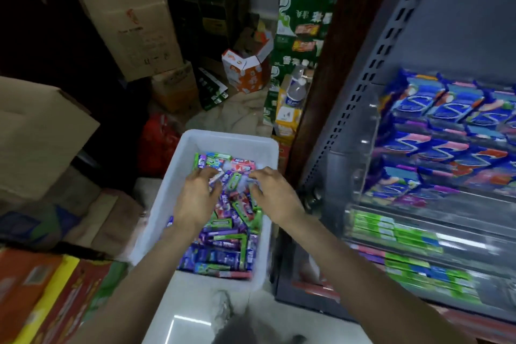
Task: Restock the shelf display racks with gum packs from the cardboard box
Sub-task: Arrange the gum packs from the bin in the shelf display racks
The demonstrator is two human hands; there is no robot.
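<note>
A bin (212,145) sits on the floor at the centre of the frame, loose gum packs (223,243) heaped inside it. A person's left hand (195,201) and right hand (275,195) reach side by side into the far half of the heap. Right of the bin stands a shelf unit (391,45) whose display racks (446,165) hold rows of packs in tiers, one above another. Cardboard boxes (122,14) are stacked in the upper left, another carton (36,134) at the left edge. Behind the bin, in the upper centre, stands a stack of cartons (301,36) with a bottle (296,92) beside it.
</note>
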